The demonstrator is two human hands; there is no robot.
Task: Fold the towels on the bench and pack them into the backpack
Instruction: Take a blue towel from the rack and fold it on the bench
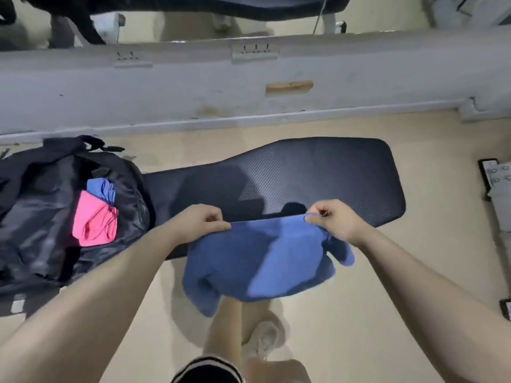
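A blue towel [265, 261] hangs in the air over the near edge of the black padded bench [318, 172]. My left hand [201, 221] pinches its top left corner and my right hand [336, 218] pinches its top right corner, stretching the upper edge straight. The towel's lower part droops toward the floor. A black backpack [41, 217] lies open at the bench's left end, with a folded pink towel [94, 219] and a folded blue towel [101, 189] inside it.
A grey wall base [193, 87] runs behind the bench. Metal equipment parts [495, 178] lie on the beige floor at the right. My legs and a shoe [262, 341] are below the towel.
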